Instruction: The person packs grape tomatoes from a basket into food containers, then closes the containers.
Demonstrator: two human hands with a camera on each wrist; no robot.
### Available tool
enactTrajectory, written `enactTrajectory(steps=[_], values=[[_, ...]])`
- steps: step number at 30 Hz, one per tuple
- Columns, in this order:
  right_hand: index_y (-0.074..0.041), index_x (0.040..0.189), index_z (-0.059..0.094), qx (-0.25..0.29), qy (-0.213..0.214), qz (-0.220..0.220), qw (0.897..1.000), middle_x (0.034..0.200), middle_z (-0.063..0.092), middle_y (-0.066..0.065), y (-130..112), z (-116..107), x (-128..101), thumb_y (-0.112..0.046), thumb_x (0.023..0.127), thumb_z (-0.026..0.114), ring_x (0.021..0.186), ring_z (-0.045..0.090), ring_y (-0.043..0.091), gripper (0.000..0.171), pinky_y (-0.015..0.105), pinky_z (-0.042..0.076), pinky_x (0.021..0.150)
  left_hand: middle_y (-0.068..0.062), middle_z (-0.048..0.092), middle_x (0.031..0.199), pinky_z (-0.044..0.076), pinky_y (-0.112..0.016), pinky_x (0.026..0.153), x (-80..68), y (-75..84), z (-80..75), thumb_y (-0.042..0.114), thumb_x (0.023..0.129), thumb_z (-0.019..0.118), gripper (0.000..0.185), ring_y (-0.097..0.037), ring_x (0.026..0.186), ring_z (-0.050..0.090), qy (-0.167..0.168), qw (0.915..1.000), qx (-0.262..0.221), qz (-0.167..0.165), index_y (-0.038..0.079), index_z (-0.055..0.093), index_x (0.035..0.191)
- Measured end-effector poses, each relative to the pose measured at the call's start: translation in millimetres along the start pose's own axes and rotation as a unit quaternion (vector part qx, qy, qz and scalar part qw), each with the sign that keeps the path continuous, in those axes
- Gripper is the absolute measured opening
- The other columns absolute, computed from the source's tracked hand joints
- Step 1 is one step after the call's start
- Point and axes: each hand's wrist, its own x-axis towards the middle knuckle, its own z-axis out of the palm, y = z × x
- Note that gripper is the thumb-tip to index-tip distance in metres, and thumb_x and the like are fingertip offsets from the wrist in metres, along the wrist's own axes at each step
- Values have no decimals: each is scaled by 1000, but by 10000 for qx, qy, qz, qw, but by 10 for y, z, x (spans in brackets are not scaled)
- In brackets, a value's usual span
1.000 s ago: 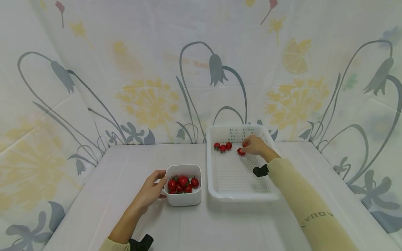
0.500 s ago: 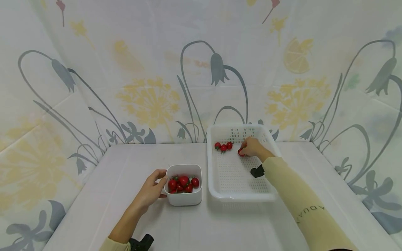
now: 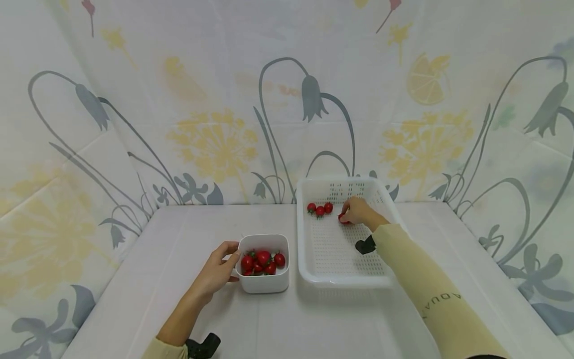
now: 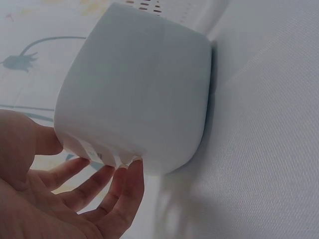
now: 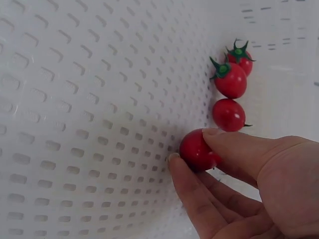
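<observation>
Head view: right hand (image 3: 357,211) pinches tomato (image 3: 343,219) inside basket (image 3: 327,257); left hand (image 3: 217,269) grips container (image 3: 264,285) beside it. Gentle, even pressure advisable.

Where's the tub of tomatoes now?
In the head view, the tub stands just left of the white basket, with the left hand holding its left side.
</observation>
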Motion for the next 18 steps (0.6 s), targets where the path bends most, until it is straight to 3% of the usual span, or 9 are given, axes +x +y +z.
enactTrajectory(steps=[6, 12, 18], values=[[10, 109, 65, 952, -115, 137, 9953, 98, 68, 22, -97, -42, -82, -6, 92, 71, 77, 71, 23, 24, 30, 60, 71, -22, 50, 142, 62, -41, 77, -1, 6, 8, 17, 108, 50, 34, -38, 117, 60, 34, 10000, 52, -22, 2, 52, 139], [12, 117, 61, 1818, -218, 184, 9829, 95, 69, 20, -154, -95, -145, -5, 95, 70, 80, 75, 23, 30, 36, 62, 80, -22, 50, 142, 62, -41, 78, -10, 13, 13, 17, 108, 50, 34, -38, 117, 60, 38, 10000, 65, -28, 2, 52, 139], [16, 129, 55, 2584, -428, 96, 9650, 104, 68, 22, -206, -156, -210, -4, 97, 66, 87, 74, 26, 39, 42, 59, 91, -22, 50, 142, 62, -41, 77, -13, 12, 13, 17, 108, 50, 35, -37, 117, 60, 4, 10000, 46, -11, 1, 52, 139]])
